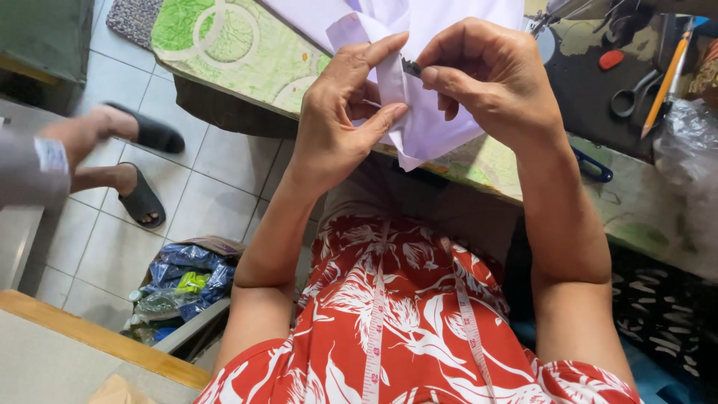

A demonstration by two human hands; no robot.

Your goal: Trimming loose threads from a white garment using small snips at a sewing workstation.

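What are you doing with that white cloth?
A person sits at a table with a green patterned cover and holds a piece of white cloth up in both hands. The left hand pinches a fold of it, and the right hand holds a small dark blade against that fold. A measuring tape hangs down the person's red flowered top. Scissors lie on the table to the right.

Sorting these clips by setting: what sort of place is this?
Probably a home tailoring or sewing workspace: a measuring tape hangs around the person's neck, scissors lie on the worktable, and both hands work pale fabric.
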